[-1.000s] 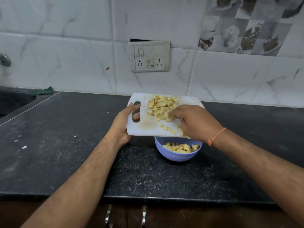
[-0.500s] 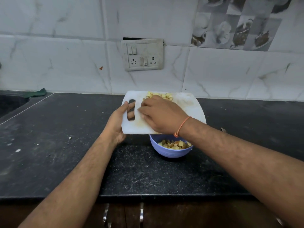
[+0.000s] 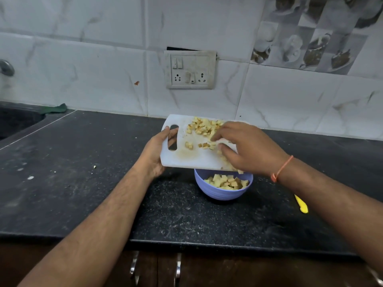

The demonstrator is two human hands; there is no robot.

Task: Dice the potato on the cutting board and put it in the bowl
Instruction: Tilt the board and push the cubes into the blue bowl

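A white cutting board is held tilted over a blue bowl. My left hand grips the board at its handle slot, fingers showing through the slot. Diced potato pieces lie on the board's far part, with a few loose ones nearer the middle. My right hand lies on the board with fingers spread over the dice, pressing them down the board's near right edge. More potato dice fill the bowl below.
A yellow knife handle lies on the black counter right of the bowl, partly hidden by my right forearm. A sink is at far left with a green cloth. A switch socket is on the tiled wall.
My right hand has swept from the board's left part to its near right edge, dragging dice toward the bowl. The pile on the board shows again. The left hand keeps its grip.
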